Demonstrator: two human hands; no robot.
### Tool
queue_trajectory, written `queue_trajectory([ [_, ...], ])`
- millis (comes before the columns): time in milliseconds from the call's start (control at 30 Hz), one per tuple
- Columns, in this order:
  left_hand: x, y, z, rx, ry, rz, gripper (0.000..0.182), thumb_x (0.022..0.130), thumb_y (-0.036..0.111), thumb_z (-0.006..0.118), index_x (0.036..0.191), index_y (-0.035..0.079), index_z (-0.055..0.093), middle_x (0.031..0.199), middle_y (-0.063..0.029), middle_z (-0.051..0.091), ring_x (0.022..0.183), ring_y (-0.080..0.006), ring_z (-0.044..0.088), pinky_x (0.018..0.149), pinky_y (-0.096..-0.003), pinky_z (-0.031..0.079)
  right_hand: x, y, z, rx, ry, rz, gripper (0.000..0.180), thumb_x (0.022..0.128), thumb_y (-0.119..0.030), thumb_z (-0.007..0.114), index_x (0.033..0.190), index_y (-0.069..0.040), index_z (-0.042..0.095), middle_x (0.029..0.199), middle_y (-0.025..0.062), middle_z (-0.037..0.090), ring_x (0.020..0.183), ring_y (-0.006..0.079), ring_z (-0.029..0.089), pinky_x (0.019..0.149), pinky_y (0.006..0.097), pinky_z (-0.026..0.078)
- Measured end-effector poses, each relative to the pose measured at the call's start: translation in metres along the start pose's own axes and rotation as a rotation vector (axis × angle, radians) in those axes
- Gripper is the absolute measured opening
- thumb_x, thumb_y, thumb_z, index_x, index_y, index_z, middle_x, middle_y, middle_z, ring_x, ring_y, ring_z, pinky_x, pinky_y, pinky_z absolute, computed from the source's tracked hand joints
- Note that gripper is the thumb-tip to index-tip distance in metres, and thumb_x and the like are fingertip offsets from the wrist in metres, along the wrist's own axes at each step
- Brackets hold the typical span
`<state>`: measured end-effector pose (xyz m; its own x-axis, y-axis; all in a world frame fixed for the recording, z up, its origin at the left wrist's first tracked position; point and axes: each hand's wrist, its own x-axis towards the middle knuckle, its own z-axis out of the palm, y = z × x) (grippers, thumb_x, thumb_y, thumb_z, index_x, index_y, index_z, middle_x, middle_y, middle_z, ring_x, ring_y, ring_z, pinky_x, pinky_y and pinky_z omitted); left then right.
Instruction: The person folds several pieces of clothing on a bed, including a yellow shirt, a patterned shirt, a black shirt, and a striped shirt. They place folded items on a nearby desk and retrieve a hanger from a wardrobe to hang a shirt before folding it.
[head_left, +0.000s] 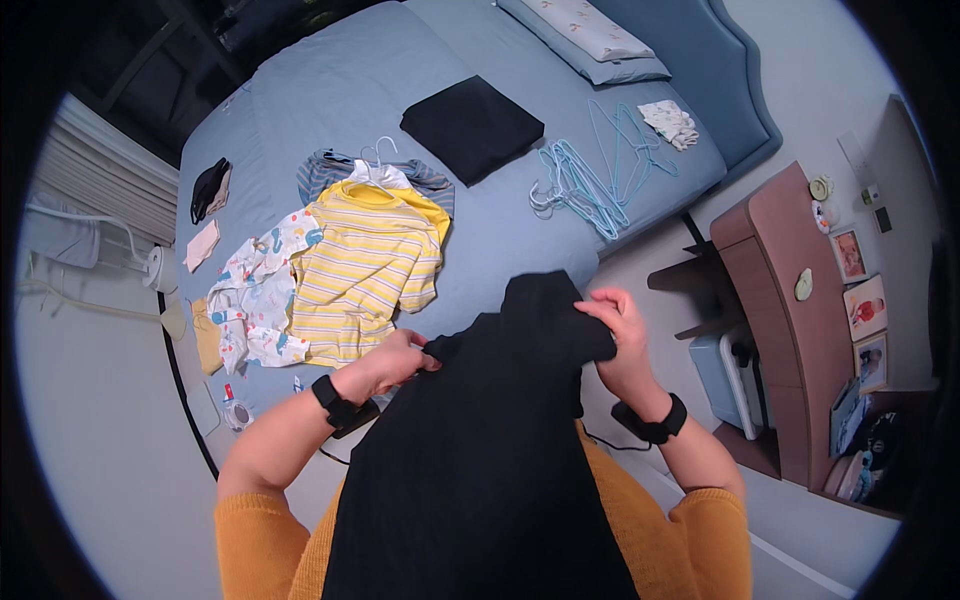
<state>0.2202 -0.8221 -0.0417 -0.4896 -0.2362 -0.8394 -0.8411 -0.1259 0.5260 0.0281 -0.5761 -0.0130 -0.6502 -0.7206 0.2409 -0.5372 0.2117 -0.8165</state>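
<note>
A black cloth garment hangs in front of my body, held up at both upper sides. My left hand pinches its left edge, and my right hand grips its upper right part, with some fabric folded over the fingers. Beyond it on the bed lie a yellow striped T-shirt, a white patterned child's garment and a blue-grey striped garment. A folded black cloth rests farther back. The lower end of the held garment runs out of view.
Light blue hangers lie in a pile near the bed's right edge, beside a crumpled white patterned cloth. Pillows lie by the blue headboard. A brown desk stands at right. Small folded clothes lie at the bed's left.
</note>
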Motion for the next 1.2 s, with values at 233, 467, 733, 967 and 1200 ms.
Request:
queue_trajectory([
  [233,0.002,-0.020,-0.012,0.219,0.063,0.186,0.046,0.070,0.002,0.066,0.114,-0.004,0.051,0.075,-0.0093,0.062,0.064,-0.0164,0.060,0.054,-0.0291,0.047,-0.035,0.020,-0.008,0.506,-0.634,0.837,0.015,0.082,-0.004,0.062,0.097,-0.002,0.062,0.091,0.0017,0.063,0.079,0.0124,0.057,0.068,0.0258,0.046],
  [467,-0.008,-0.011,-0.012,0.418,0.210,0.275,0.035,0.071,0.000,0.062,0.106,-0.001,0.057,0.074,-0.0092,0.064,0.066,-0.0153,0.060,0.061,-0.0278,0.047,-0.017,-0.006,-0.014,0.940,-0.225,0.652,0.009,0.087,-0.007,0.060,0.095,-0.003,0.060,0.085,0.0012,0.064,0.076,0.0091,0.059,0.068,0.0225,0.046],
  [733,-0.018,0.011,-0.019,0.566,0.307,0.427,0.030,0.074,0.008,0.064,0.103,0.002,0.062,0.079,-0.0120,0.063,0.074,-0.0253,0.062,0.068,-0.0348,0.049,-0.026,-0.020,-0.042,0.792,-0.121,0.866,0.029,0.086,0.003,0.048,0.116,0.002,0.046,0.073,0.0089,0.063,0.055,0.0130,0.060,0.045,0.0308,0.054],
  [967,-0.023,0.050,0.033,0.538,-0.359,0.947,0.047,0.091,0.028,0.054,0.131,0.005,0.048,0.137,-0.0182,0.042,0.130,-0.0336,0.033,0.108,-0.0381,0.028,-0.018,-0.025,-0.042,0.521,-0.472,0.875,0.061,0.079,0.006,0.052,0.137,-0.010,0.040,0.087,0.0083,0.061,0.056,0.0131,0.056,0.050,0.0255,0.052],
  [1200,-0.026,0.057,0.048,0.580,-0.631,0.759,0.064,0.098,0.039,0.040,0.146,0.004,0.017,0.152,-0.0201,0.010,0.141,-0.0343,0.009,0.113,-0.0407,0.016,-0.039,-0.030,-0.036,0.043,-0.537,0.390,0.057,0.068,0.007,0.062,0.120,-0.014,0.058,0.117,0.0116,0.049,0.096,0.0169,0.054,0.071,0.0273,0.046],
])
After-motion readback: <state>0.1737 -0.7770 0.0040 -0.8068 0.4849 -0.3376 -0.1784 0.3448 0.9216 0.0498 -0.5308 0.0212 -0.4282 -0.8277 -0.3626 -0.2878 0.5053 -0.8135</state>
